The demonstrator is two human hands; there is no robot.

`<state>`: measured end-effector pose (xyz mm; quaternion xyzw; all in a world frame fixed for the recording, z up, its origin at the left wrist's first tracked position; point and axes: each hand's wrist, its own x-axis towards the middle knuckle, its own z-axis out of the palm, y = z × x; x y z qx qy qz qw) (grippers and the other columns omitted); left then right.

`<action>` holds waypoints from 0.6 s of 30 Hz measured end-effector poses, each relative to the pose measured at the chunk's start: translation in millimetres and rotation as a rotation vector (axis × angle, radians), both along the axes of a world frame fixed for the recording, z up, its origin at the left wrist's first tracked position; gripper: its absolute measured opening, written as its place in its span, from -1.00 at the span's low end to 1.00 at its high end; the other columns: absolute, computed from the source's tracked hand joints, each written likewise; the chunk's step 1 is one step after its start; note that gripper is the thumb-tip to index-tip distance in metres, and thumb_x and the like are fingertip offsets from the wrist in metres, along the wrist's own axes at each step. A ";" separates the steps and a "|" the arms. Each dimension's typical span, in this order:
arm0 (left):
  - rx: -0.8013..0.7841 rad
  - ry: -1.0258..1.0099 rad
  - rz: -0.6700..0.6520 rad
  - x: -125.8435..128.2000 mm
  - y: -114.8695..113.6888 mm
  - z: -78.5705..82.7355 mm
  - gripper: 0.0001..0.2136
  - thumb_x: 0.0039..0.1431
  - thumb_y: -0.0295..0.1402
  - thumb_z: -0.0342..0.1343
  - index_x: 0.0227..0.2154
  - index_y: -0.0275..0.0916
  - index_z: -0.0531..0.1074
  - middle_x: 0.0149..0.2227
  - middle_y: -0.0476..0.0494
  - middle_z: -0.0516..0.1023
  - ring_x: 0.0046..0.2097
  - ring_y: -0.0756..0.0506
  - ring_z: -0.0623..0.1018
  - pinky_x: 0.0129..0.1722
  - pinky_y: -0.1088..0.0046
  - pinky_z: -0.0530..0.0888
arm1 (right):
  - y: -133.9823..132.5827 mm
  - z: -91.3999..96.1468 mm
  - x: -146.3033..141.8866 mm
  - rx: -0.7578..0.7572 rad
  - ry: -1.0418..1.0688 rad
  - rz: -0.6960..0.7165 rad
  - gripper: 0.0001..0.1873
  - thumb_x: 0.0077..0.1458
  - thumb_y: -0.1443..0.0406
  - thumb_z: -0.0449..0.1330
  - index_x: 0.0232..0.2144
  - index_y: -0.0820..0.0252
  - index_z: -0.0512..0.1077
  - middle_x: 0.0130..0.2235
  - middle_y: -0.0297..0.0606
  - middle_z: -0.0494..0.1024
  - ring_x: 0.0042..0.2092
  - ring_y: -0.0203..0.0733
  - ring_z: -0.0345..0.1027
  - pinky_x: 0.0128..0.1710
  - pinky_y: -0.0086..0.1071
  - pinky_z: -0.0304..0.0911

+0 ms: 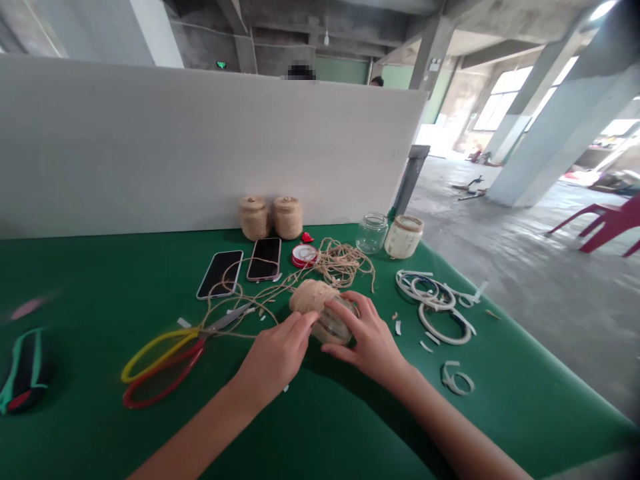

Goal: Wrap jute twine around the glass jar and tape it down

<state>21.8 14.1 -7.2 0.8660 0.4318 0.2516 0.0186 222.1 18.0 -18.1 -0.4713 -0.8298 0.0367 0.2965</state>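
Note:
A glass jar point(334, 325), its base half wound in jute twine point(311, 295), lies tilted between my two hands. My right hand point(371, 333) grips it from the right, thumb below and fingers across the glass. Bunched fingertips of my left hand point(280, 348) press at the edge of the twine winding; a loose strand runs up to this hand from the left. What lies under those fingertips is mostly hidden. Scissors point(193, 350) with yellow and red handles rest left of my left hand, strands crossing their blades. Behind the jar is a loose heap of twine point(343, 261).
Two phones point(220, 275) point(264, 259), a red tape roll point(305, 255) and two twine-covered jars point(254, 219) point(287, 218) stand farther back. A clear jar point(372, 233), a taped jar point(404, 237) and tape rings point(425, 291) are at right. A green-black cutter point(23, 370) lies far left.

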 end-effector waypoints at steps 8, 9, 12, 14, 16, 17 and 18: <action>0.000 -0.017 -0.037 1.1 2.5 -6.3 -0.63 0.25 -0.50 -0.20 0.11 -0.21 0.15 -0.26 -0.13 0.45 -0.31 -0.06 0.53 -0.40 0.46 0.48 | 0.7 0.4 -1.5 -0.039 0.040 -0.056 -0.33 0.02 0.05 0.17 0.15 0.00 0.09 0.06 -0.11 0.20 0.07 -0.01 0.15 -0.04 -0.14 0.28; 0.018 -0.011 -0.042 1.0 2.8 -7.6 -0.62 0.25 -0.51 -0.20 0.12 -0.21 0.14 -0.27 -0.13 0.45 -0.33 -0.05 0.53 -0.42 0.46 0.48 | 0.9 -0.5 -1.6 -0.048 0.047 -0.062 -0.31 0.02 0.05 0.16 0.16 0.00 0.05 0.07 -0.11 0.20 0.08 -0.01 0.15 -0.05 -0.14 0.29; 0.060 -0.006 -0.063 0.3 3.6 -11.4 -0.59 0.24 -0.52 -0.20 0.15 -0.24 0.10 -0.28 -0.14 0.46 -0.35 -0.04 0.52 -0.42 0.48 0.48 | 1.1 -4.8 -2.4 -0.060 0.097 -0.098 -0.20 0.02 0.03 0.16 0.21 0.05 -0.09 0.09 -0.09 0.19 0.10 0.00 0.14 -0.07 -0.13 0.32; 0.069 -0.007 -0.067 0.1 4.0 -13.5 -0.59 0.24 -0.52 -0.20 0.15 -0.25 0.10 -0.29 -0.15 0.45 -0.34 -0.04 0.52 -0.42 0.48 0.48 | 0.3 -8.1 -3.9 -0.049 0.136 -0.139 -0.13 -0.02 -0.02 0.16 0.20 0.11 -0.13 0.14 -0.02 0.10 0.11 0.03 0.13 -0.12 -0.13 0.35; 0.058 -0.012 -0.062 0.2 4.3 -15.3 -0.59 0.24 -0.52 -0.20 0.15 -0.26 0.10 -0.29 -0.15 0.45 -0.33 -0.04 0.51 -0.40 0.49 0.48 | -1.4 -10.6 -6.4 -0.032 0.148 -0.176 -0.07 -0.09 -0.09 0.18 0.19 0.15 -0.12 0.17 0.04 0.00 0.11 0.08 0.14 -0.20 -0.13 0.39; 0.050 -0.017 -0.057 0.4 4.4 -16.1 -0.59 0.24 -0.52 -0.20 0.15 -0.26 0.10 -0.29 -0.15 0.45 -0.33 -0.04 0.51 -0.39 0.48 0.48 | -2.6 -11.4 -7.9 -0.018 0.135 -0.183 -0.03 -0.14 -0.12 0.19 0.18 0.16 -0.10 0.18 0.06 -0.04 0.11 0.10 0.14 -0.20 -0.11 0.38; 0.040 -0.021 -0.051 0.6 4.7 -16.8 -0.59 0.24 -0.52 -0.20 0.16 -0.26 0.09 -0.29 -0.14 0.44 -0.33 -0.04 0.51 -0.37 0.48 0.49 | -4.0 -12.0 -9.5 0.004 0.109 -0.186 0.00 -0.19 -0.15 0.21 0.17 0.17 -0.08 0.18 0.06 -0.05 0.12 0.13 0.12 -0.15 -0.07 0.35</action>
